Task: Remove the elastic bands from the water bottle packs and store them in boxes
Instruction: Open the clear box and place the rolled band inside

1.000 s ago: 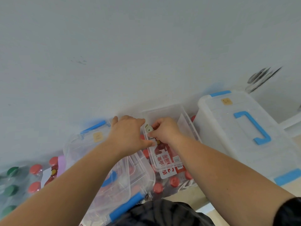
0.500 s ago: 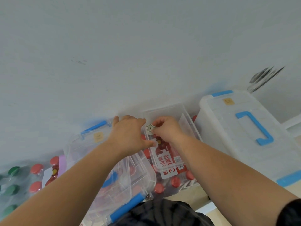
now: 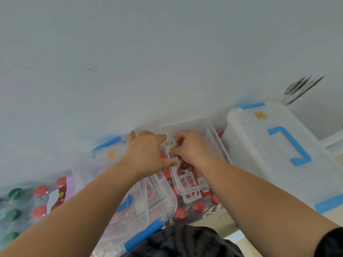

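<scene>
Head view: our right hand (image 3: 191, 147) pinches a coiled elastic band (image 3: 172, 143) over the clear box (image 3: 187, 124); our flat left hand (image 3: 146, 151) touches its nine-o'clock wall.

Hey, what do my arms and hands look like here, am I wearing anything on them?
Both forearms are bare. The left hand and right hand wear no gloves; no watch or rings show. A black sleeve covers the right arm at the frame's lower corner.
</scene>
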